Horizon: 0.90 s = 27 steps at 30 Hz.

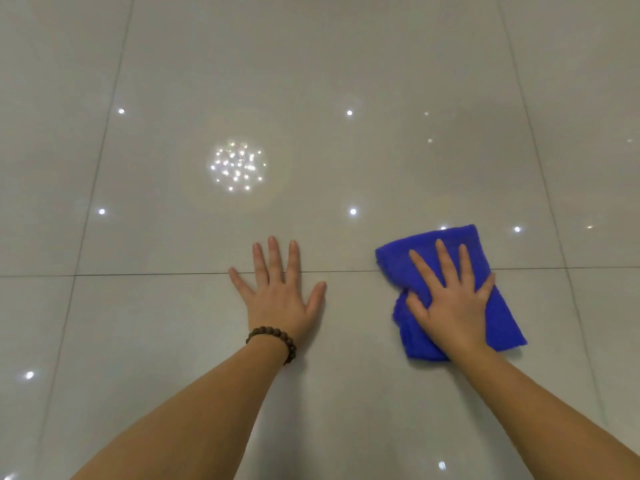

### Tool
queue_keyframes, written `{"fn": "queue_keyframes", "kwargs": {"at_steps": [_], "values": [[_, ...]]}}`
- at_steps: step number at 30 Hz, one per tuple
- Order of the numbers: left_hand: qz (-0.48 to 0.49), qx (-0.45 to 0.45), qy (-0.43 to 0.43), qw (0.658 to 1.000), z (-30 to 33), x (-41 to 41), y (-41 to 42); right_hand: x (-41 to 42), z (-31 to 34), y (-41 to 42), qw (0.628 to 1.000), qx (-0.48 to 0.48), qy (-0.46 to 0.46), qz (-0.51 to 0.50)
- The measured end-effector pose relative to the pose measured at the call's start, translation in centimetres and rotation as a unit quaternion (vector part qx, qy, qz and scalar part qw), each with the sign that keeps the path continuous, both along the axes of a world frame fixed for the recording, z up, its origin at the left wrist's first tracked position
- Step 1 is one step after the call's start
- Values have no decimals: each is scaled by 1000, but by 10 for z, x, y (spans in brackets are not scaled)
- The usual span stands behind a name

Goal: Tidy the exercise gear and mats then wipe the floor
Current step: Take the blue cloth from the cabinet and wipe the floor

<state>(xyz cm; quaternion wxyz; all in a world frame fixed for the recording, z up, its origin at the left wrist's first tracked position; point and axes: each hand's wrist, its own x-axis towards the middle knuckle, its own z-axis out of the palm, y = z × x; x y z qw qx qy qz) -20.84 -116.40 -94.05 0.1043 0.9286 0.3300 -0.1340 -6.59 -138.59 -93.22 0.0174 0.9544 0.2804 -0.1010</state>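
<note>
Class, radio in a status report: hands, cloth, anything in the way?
Left hand flat on floor. Right hand pressing blue cloth flat. No obstacles in view.

Both hands flat, fingers spread: left [280, 292], right [450, 299]

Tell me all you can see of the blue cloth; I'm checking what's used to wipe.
The blue cloth is bright blue with a fluffy pile that looks like microfibre. It is folded into a rough oblong and lies flat on the glossy tiled floor, angled, across a grout line. The right hand presses on its middle with fingers spread and straight. Nothing else touches it; the left hand rests on bare tile beside it.
</note>
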Motion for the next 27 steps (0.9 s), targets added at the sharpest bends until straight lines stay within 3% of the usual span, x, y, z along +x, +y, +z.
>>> {"fn": "queue_keyframes", "kwargs": {"at_steps": [2, 4, 6, 7, 9, 11, 12, 14, 18, 20, 22, 24, 27], "values": [[2, 5, -3, 1000, 0, 1, 0, 49, 5, -7, 992, 16, 5, -126], [2, 7, -2, 1000, 0, 1, 0, 92, 9, 5, 956, 48, 15, -288], [-1, 8, -3, 1000, -2, 2, 0, 106, 12, 51, 928, 70, 18, -364], [-1, 11, -5, 1000, -3, 2, 1, 99, 12, 82, 945, 69, 13, -319], [3, 10, -7, 1000, -4, 2, 2, 56, 5, 151, 995, 56, 16, -81], [-2, 2, 6, 1000, -5, 3, 2, 5, 5, 188, 987, 46, 47, 146], [-5, 3, 9, 1000, -6, 3, 3, -2, 4, 185, 978, 50, 39, 198], [-3, 7, 8, 1000, -5, 2, 3, 21, -1, 140, 980, 85, 12, 182], [1, 16, 9, 1000, -3, 2, 1, 112, 1, -6, 990, 60, -37, -121], [4, 17, 6, 1000, -4, 2, 1, 150, 10, -30, 953, 61, -28, -294], [4, 18, 3, 1000, -4, 2, 1, 168, 13, -6, 913, 72, -25, -402], [3, 18, 5, 1000, -5, 1, 0, 160, 9, 52, 931, 77, -24, -357], [3, 22, 4, 1000, -5, 2, 1, 92, -1, 168, 995, 79, 8, -63]]}}
